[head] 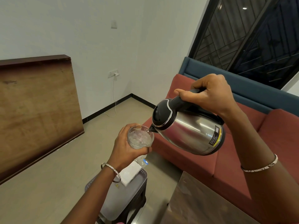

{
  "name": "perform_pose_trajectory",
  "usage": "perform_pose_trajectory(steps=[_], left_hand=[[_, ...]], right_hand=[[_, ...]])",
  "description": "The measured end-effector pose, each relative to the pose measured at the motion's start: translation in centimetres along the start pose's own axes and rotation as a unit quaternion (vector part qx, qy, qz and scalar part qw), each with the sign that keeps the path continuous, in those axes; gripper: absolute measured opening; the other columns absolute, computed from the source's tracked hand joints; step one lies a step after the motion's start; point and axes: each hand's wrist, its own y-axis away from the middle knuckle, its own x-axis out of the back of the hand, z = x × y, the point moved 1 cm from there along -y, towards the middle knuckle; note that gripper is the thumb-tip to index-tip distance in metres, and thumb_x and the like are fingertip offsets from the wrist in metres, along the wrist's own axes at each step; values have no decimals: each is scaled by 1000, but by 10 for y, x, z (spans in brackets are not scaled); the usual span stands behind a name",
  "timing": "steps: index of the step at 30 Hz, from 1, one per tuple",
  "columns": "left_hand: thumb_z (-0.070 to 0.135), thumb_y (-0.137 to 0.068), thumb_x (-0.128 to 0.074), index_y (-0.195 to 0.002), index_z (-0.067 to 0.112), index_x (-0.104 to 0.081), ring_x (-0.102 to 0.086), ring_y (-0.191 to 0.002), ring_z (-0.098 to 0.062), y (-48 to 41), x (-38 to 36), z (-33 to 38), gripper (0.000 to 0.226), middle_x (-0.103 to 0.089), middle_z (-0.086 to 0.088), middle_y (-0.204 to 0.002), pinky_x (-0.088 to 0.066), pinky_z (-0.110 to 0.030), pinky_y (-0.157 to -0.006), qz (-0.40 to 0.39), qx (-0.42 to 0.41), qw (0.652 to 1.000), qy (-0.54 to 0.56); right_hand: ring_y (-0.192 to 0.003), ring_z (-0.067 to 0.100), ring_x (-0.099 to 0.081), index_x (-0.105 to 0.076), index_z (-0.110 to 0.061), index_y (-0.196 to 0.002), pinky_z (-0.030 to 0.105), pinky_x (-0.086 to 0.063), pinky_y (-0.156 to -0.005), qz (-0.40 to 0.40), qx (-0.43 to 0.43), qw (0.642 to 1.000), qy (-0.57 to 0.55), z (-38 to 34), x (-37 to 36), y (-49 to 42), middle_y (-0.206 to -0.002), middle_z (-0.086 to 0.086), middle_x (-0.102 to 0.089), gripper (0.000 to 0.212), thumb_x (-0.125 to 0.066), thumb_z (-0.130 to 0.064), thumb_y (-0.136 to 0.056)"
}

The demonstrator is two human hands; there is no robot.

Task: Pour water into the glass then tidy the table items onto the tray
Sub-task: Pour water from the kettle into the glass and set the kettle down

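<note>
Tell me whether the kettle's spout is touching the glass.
Cannot tell. In the head view the kettle's spout overlaps the glass rim, but this angle shows neither contact nor gap.

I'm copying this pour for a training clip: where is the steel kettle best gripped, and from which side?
Grip the kettle by its black handle, coming from the side opposite the spout, as the right hand does. The kettle itself is wide, rounded, smooth steel, while the handle arches off it and leaves the spout free over the glass.
</note>
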Motion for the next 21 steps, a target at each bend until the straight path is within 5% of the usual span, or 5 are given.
perform_pose_trajectory(steps=[21], left_hand=[[46,-47,-86,-117,37,-53,-54,-104,9,2,-7,0,78,-58,18,-115,-48,-4,-74,-5,1,1000,6]], right_hand=[[-47,23,-43,-56,-12,-49,37,-40,-44,15,17,999,30,4,0,5,-45,2,-43,66,-58,-74,-73]])
